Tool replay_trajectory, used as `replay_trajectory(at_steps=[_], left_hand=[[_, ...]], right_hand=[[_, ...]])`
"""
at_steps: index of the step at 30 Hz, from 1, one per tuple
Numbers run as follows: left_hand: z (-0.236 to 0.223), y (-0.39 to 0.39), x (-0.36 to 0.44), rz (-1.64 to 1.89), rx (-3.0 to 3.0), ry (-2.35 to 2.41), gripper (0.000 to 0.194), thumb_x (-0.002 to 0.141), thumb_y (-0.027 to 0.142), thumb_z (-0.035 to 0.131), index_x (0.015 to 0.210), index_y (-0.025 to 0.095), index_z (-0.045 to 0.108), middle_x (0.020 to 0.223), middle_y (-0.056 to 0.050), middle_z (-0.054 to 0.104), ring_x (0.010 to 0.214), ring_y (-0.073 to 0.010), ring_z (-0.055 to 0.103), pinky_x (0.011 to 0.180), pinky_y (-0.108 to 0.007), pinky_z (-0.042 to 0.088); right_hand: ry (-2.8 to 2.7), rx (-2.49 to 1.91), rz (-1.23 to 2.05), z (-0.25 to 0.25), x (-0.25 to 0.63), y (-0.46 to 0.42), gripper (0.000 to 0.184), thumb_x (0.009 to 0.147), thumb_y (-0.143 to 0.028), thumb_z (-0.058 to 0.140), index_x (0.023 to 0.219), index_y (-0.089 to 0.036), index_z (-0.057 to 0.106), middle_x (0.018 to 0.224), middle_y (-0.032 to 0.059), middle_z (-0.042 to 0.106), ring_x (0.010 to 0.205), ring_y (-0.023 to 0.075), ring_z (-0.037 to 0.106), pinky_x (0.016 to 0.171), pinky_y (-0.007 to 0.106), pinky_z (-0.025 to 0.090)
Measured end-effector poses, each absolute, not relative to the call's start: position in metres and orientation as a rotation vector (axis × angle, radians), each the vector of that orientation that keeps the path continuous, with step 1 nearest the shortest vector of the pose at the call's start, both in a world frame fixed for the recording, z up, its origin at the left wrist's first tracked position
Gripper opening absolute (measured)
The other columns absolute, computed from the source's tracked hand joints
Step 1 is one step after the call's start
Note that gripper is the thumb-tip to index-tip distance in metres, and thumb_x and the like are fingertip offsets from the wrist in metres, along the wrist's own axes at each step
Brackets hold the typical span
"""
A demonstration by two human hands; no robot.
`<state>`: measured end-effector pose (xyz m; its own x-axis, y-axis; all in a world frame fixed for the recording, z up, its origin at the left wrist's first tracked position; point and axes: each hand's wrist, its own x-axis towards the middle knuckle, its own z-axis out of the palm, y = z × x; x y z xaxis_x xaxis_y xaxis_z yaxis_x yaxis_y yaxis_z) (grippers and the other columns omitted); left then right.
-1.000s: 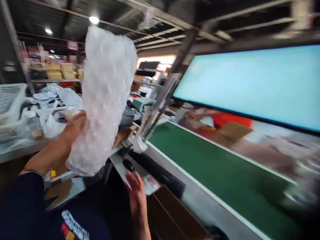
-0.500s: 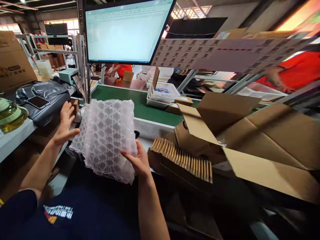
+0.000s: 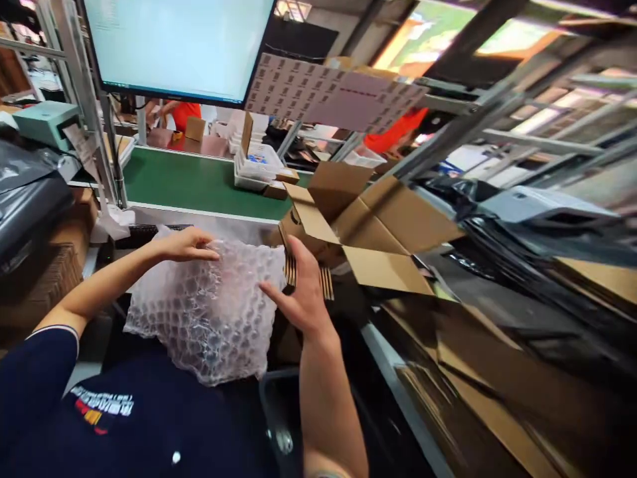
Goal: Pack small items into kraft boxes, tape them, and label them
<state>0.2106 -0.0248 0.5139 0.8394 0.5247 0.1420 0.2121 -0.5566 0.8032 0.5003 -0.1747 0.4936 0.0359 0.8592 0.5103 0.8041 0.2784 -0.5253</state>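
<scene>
Green conveyor belt (image 3: 189,186) runs below a monitor (image 3: 179,46) cropped at its top. Bubble wrap (image 3: 204,318) lies at 6 o'clock from it, between both hands. Left hand (image 3: 185,244): digits overlap the wrap's 12 o'clock edge; pinch cannot be determined. Right hand (image 3: 306,299): thumb spread from fingers, at 3 o'clock. Judged progress: wrap is out; the carton (image 3: 388,269) at 2 o'clock is not yet closed. Carton interior and any wrap contents are indiscernible.

Place: looking like a packing workshop.
Belt: a green conveyor belt (image 3: 194,186) is stretching across.
Screen: a large monitor (image 3: 174,50) is glowing above.
Packaging: bubble wrap (image 3: 223,325) and an open cardboard box (image 3: 381,229) are showing.
</scene>
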Motion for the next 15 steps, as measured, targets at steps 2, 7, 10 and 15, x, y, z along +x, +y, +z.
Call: replay_trajectory(at_steps=[2,7,10,15], left_hand=[[0.528,-0.025,0.215,0.455,2.246,0.448,0.046,0.097,0.060,0.055,0.073,0.021,0.050,0.066,0.006,0.041,0.063,-0.0115,0.038,0.063,-0.026,0.034],[0.548,-0.027,0.201,0.598,2.262,0.533,0.038,0.101,0.049,0.050,0.074,0.022,0.049,0.060,0.008,0.043,0.056,-0.0094,0.038,0.059,-0.024,0.032],[0.546,-0.039,0.191,0.622,2.164,0.623,0.038,0.101,0.047,0.049,0.074,0.021,0.053,0.059,0.007,0.047,0.055,-0.0091,0.041,0.058,-0.023,0.034],[0.548,-0.072,0.175,0.867,2.028,0.859,0.040,0.097,0.043,0.057,0.065,0.020,0.057,0.054,0.005,0.049,0.050,-0.0087,0.043,0.051,-0.023,0.033]], right_hand=[[-2.031,-1.431,0.060,0.535,0.475,-0.145,0.059,0.099,-0.067,0.062,0.138,-0.024,0.067,0.135,0.0165,0.073,0.130,0.0352,0.065,0.115,0.052,0.048],[-2.347,-1.408,0.221,0.575,0.438,-0.101,0.033,0.110,-0.039,0.048,0.093,-0.023,0.071,0.081,0.0044,0.074,0.073,0.0195,0.064,0.069,0.029,0.042],[-2.384,-1.285,0.217,0.569,0.428,-0.098,0.030,0.109,-0.035,0.048,0.090,-0.022,0.068,0.078,0.0028,0.071,0.071,0.0174,0.060,0.066,0.028,0.037],[-2.428,-1.039,0.317,0.570,0.434,-0.086,0.034,0.108,-0.038,0.046,0.084,-0.023,0.064,0.073,0.0018,0.068,0.065,0.0155,0.056,0.063,0.028,0.039]])
